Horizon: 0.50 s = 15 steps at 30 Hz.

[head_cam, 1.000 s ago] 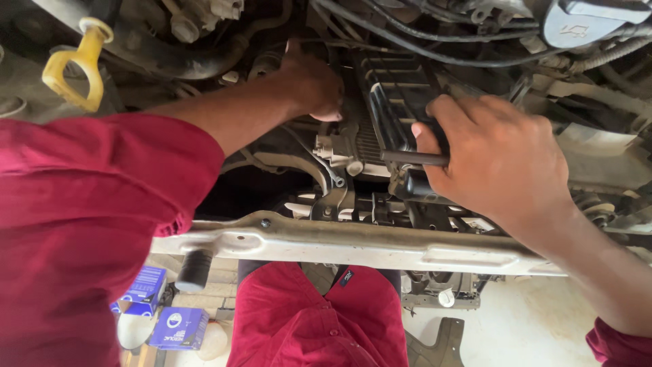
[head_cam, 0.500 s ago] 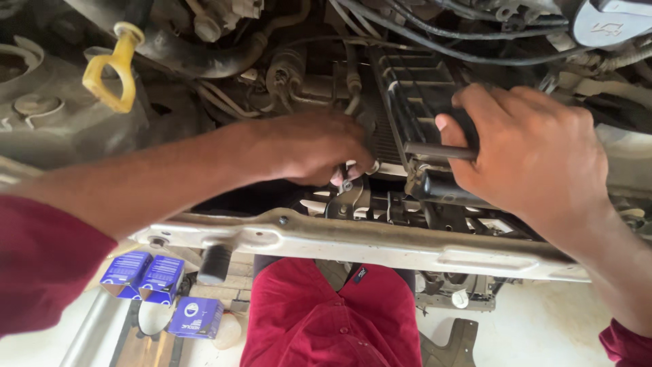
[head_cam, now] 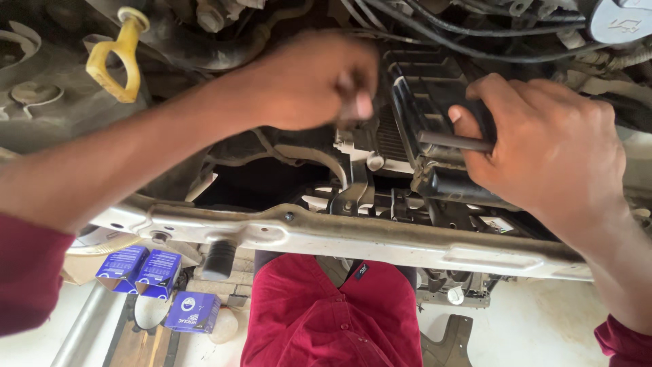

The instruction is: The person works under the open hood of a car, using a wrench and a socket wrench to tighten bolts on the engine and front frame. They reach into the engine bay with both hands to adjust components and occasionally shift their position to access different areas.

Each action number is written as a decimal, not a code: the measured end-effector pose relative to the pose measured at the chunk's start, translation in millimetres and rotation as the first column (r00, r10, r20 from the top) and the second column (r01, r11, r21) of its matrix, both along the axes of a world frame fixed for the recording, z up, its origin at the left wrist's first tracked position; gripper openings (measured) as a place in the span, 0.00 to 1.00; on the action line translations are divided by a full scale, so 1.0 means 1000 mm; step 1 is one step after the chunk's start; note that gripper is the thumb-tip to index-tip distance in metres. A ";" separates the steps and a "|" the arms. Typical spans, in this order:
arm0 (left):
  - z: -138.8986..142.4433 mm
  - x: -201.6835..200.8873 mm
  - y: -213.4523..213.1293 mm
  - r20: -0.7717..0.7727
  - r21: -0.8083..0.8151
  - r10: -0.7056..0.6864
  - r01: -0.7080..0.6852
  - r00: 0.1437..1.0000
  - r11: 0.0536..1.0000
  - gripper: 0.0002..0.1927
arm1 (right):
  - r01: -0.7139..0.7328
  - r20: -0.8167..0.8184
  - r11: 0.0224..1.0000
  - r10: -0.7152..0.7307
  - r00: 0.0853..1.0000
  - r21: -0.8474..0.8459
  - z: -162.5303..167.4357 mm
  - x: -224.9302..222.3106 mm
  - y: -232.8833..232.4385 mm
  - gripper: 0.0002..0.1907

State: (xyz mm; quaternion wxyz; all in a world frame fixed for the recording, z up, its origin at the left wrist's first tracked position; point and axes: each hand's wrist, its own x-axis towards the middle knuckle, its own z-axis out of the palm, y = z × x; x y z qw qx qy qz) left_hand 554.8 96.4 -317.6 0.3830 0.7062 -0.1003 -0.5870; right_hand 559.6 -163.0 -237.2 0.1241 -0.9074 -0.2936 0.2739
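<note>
I lean over a car's engine bay. My right hand (head_cam: 543, 146) grips a dark metal rod (head_cam: 445, 141) that lies against a black ribbed plastic housing (head_cam: 424, 88). My left hand (head_cam: 309, 81) hovers over the middle of the bay with its fingers curled; something small seems pinched at the fingertips, but blur hides what it is. Below both hands runs the pale metal front crossmember (head_cam: 353, 238).
A yellow dipstick handle (head_cam: 119, 54) sticks up at the upper left. Black hoses and cables (head_cam: 475, 20) cross the top. On the floor at lower left lie three blue boxes (head_cam: 156, 275). My red shirt (head_cam: 333, 316) shows under the crossmember.
My left hand has drawn back from deep beside the housing and now sits higher, nearer the camera. The right hand keeps its hold on the rod. The view has shifted right.
</note>
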 end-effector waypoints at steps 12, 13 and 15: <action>-0.026 -0.011 0.048 -0.215 0.673 -0.929 0.735 0.301 0.082 0.32 | 0.039 -0.020 0.999 -0.039 0.999 0.002 -0.001 -0.001 -0.004 0.13; -0.028 -0.010 0.051 -0.260 0.654 -0.919 0.754 0.297 0.059 0.33 | 0.039 -0.016 0.999 -0.038 0.999 0.014 -0.001 -0.001 -0.005 0.13; -0.029 -0.008 0.052 -0.270 0.665 -0.906 0.743 0.324 0.067 0.40 | 0.051 -0.013 0.998 -0.051 0.999 0.026 -0.002 -0.001 -0.007 0.13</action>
